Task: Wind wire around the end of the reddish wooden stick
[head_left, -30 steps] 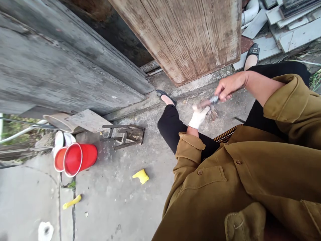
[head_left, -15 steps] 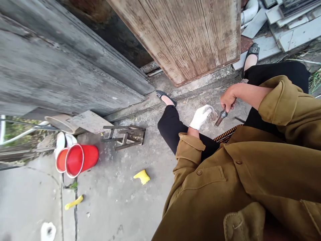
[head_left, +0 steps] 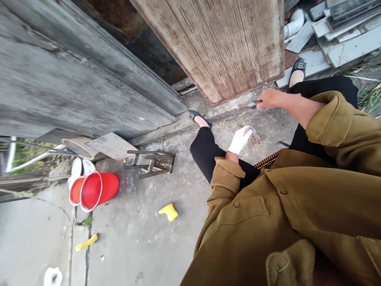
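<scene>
My left hand, in a white knitted glove, is low over the concrete between my legs. Its fingers are curled around a small brownish piece whose kind I cannot make out. My bare right hand is further forward and to the right, closed around a short tool with a grey metal collar and a reddish-brown shaft. The tool points left, near the bottom edge of the wooden door; blur hides its exact kind. A gap separates the two hands.
Two red buckets lie on their sides at left, beside a small wooden stool. Yellow pieces and a white roll are on the concrete. Boards and tiles are stacked at upper right, near a white pipe elbow.
My right hand has swung up and forward, away from the gloved hand, turning the tool from pointing down to pointing left. My left hand stays nearly in place with its brownish piece.
</scene>
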`<state>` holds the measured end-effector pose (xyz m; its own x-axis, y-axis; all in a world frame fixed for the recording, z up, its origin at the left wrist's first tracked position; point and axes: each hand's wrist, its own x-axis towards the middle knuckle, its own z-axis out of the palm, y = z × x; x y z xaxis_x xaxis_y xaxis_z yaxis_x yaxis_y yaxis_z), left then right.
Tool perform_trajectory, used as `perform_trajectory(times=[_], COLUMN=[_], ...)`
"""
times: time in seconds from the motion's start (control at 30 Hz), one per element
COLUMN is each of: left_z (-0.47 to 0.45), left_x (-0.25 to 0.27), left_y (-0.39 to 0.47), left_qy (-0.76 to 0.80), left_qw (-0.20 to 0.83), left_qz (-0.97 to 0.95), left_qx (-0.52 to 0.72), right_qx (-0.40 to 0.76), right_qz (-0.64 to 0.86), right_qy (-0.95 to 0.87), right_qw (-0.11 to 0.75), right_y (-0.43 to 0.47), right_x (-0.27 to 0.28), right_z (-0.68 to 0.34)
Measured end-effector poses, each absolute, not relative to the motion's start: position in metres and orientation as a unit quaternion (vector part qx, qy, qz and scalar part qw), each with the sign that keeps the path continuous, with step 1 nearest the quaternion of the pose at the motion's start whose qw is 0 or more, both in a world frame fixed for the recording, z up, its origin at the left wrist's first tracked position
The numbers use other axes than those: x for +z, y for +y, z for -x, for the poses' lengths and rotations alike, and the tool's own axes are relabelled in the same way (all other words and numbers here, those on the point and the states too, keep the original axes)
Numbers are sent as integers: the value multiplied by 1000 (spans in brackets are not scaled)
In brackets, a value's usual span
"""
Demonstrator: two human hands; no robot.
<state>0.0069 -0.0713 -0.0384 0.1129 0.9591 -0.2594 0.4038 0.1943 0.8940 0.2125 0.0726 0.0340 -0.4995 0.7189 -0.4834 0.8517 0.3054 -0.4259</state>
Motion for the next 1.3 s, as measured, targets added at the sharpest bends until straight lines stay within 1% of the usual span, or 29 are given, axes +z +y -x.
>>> perform_trajectory(times=[0.07,0.13,0.2,0.23,0.27,0.3,0.33,0.4,0.47,0.5,0.53,0.57,0.6,0.67,0.7,0.8,0.87,0.93,0.97,1.03,1.1,1.13,1.2,1.27,1.3], left_z=[-6,-2,4,6,8,9,9,7,3,1,-1,-3,-5,-7,-7,-4,-1,0,0,0,1,1,3,3,2], left_x=[-40,-42,-44,-46,-47,-49,-50,-53,-54,-54,-55,-55,-54,-54,-54,-55,-58,-60,-61,-62,-60,-59,-56,-53,-53], left_y=[-70,-70,-72,-74,-77,-79,-81,-86,-90,-93,-95,-96,-97,-98,-97,-93,-91,-88,-88,-88,-88,-89,-90,-91,-90], left_qy=[584,567,556,552,549,548,545,544,536,535,534,535,535,528,524,535,552,557,550,528,504,497,494,497,499], left_qw=[476,461,451,455,465,474,485,495,499,493,485,471,454,422,409,396,429,486,514,551,573,580,590,588,583], left_qz=[-590,-617,-634,-636,-632,-623,-614,-595,-606,-619,-635,-649,-664,-693,-705,-708,-669,-611,-585,-547,-529,-526,-531,-543,-548], left_qx=[288,291,291,288,287,293,300,323,310,295,277,267,259,250,246,237,252,283,302,344,372,374,355,334,333], right_qx=[-322,-361,-441,-493,-544,-590,-628,-671,-677,-656,-625,-575,-523,-425,-413,-431,-481,-544,-569,-585,-553,-528,-500,-534,-570], right_qz=[-466,-420,-338,-287,-239,-206,-194,-237,-318,-369,-411,-465,-497,-484,-470,-413,-348,-273,-245,-233,-266,-284,-299,-259,-224], right_qy=[807,797,770,751,734,721,714,700,657,644,647,659,687,763,776,790,780,754,742,738,756,765,764,736,718], right_qw=[168,241,313,332,329,299,241,66,-95,-140,-148,-136,-81,50,79,139,198,248,257,242,227,234,277,325,330], right_y=[61,47,33,28,23,20,18,15,17,19,22,24,26,25,22,8,2,4,7,16,22,24,22,16,13], right_x=[26,23,26,29,34,40,44,49,44,38,31,23,16,3,-2,-9,-9,-9,-9,-12,-15,-17,-18,-14,-10], right_z=[-207,-203,-203,-204,-206,-209,-212,-217,-220,-220,-220,-220,-220,-219,-219,-221,-226,-234,-238,-246,-250,-250,-249,-247,-245])
